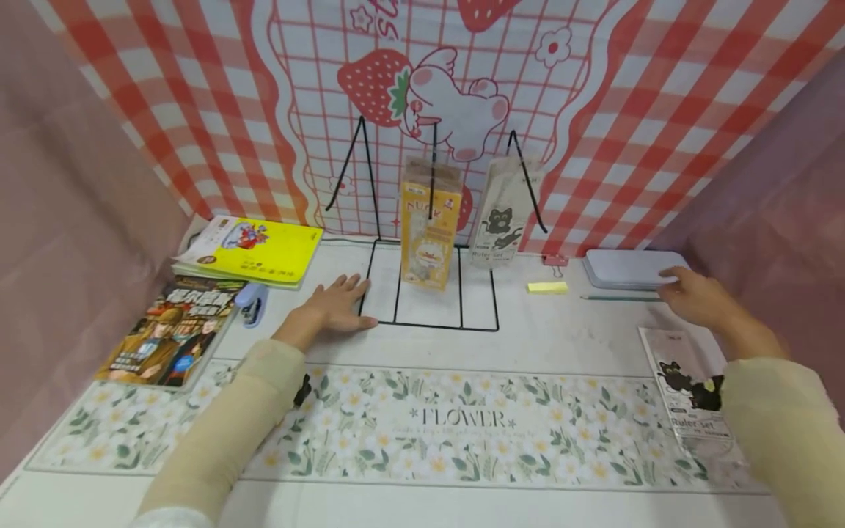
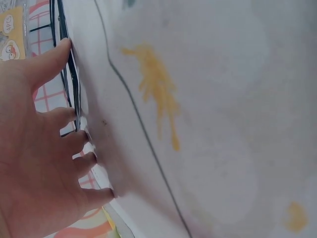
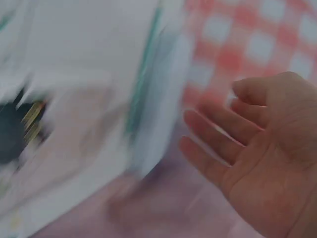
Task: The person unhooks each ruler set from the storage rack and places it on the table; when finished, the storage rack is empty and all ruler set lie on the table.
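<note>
My left hand (image 1: 335,304) lies on the white tabletop with its fingers apart, at the left side of the black wire rack (image 1: 429,325). Its thumb reaches the rack's base wire. On the rack's hooks hang yellow duck-print packs (image 1: 429,242) and clear ruler set packs (image 1: 505,220). Over at the far right, my right hand (image 1: 700,293) is at the right end of a pale grey-blue flat case (image 1: 627,269). In the right wrist view, this hand (image 3: 262,158) holds nothing, its fingers loosely bent and apart from the blurred case (image 3: 166,99).
A greenish pencil (image 1: 617,298), yellow sticky notes (image 1: 546,288) and a red binder clip (image 1: 556,261) lie near the case. Another ruler set (image 1: 683,381) lies nearer me. Left stand a yellow book (image 1: 284,253), a magazine (image 1: 174,334) and a lilac stapler (image 1: 251,302).
</note>
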Demonstrator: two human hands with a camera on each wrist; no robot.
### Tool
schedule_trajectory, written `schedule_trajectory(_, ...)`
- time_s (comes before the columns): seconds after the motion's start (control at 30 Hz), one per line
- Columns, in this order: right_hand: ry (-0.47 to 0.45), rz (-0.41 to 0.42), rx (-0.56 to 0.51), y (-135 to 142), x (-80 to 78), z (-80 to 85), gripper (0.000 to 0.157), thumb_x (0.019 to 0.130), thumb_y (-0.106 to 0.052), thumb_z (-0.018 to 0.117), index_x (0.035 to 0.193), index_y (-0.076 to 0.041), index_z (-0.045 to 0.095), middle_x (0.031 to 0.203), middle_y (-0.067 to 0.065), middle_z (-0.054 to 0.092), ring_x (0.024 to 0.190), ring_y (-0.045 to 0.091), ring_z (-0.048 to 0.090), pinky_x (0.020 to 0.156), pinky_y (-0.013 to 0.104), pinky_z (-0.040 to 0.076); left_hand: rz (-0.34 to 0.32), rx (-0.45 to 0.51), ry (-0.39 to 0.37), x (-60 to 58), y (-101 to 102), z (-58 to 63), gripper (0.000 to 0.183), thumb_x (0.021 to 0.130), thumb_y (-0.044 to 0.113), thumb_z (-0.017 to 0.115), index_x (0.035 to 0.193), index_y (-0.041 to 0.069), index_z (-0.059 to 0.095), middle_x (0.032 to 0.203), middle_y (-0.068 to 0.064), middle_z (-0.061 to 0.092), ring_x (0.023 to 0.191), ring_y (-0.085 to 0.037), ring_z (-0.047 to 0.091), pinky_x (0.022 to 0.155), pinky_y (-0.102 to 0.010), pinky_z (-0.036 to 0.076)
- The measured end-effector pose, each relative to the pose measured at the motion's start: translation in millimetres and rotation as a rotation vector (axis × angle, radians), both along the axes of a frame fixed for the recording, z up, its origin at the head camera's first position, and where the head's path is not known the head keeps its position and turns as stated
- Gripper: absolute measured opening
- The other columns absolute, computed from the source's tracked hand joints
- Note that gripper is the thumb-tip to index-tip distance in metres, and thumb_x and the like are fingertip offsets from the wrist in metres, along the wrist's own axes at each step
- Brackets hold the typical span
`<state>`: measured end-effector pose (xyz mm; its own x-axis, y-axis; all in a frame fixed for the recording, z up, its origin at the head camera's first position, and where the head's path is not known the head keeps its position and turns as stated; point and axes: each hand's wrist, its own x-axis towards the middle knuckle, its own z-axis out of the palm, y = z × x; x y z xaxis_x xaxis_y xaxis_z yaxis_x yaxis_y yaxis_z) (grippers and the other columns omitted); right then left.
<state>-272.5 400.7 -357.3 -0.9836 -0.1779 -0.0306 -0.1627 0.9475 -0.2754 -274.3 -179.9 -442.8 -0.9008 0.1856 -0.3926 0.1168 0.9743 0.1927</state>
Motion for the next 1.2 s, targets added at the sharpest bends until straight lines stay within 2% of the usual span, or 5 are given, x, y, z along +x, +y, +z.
schedule_trajectory(0.17,0.130,0.017,-0.237,-76,-10.5,20.9,0.059,0.101,-0.028,0.047,0.147,0.002,0.027,0.136,0.034,0.049,0.120,0.050,0.052,0.096,0.064,0.046,-0.002,0.002,0.006,0.8,0,-2.0,0.090,0.089,0.063,0.051,0.157,0.020,0.010,0.166,-0.010,0.001,0.154,-0.036,0.001,0.122,-0.065,0.004)
schedule_trajectory(0.43,0.413,0.083,-0.675,-174,-31.7,49.1,0.051,0.095,-0.023,0.061,0.142,-0.017,0.044,0.136,0.014,0.056,0.120,0.018,0.055,0.092,0.014,0.047,0.004,-0.008,0.008,1.2,-1,-2.3,0.090,0.089,0.063,0.051,0.157,0.020,0.010,0.166,-0.010,0.001,0.154,-0.037,0.002,0.122,-0.065,0.004)
schedule_trajectory(0.7,0.448,0.110,-0.959,-210,-47.0,54.9,0.044,0.092,-0.006,0.062,0.135,-0.003,0.050,0.108,0.001,0.059,0.099,0.005,0.057,0.074,0.007,0.050,0.008,-0.004,0.008,1.5,1,-2.8,0.090,0.089,0.063,0.051,0.157,0.020,0.010,0.166,-0.009,0.000,0.154,-0.036,0.001,0.122,-0.064,0.003)
schedule_trajectory(0.93,0.547,0.185,-0.959,-223,-38.9,63.8,0.031,0.091,0.009,0.054,0.122,0.010,0.056,0.095,-0.002,0.058,0.088,0.000,0.056,0.088,0.010,0.048,0.010,-0.009,0.007,0.6,3,-2.8,0.090,0.090,0.063,0.051,0.157,0.021,0.009,0.166,-0.009,0.000,0.154,-0.035,0.000,0.122,-0.064,0.003)
schedule_trajectory(1.2,0.562,0.212,-0.903,-214,-45.3,56.7,0.033,0.090,0.012,0.053,0.121,0.003,0.061,0.095,-0.008,0.058,0.078,0.003,0.056,0.065,0.010,0.053,0.000,-0.010,0.015,1.8,2,-4.1,0.090,0.090,0.062,0.051,0.157,0.020,0.009,0.166,-0.010,0.001,0.154,-0.037,0.001,0.122,-0.065,0.003)
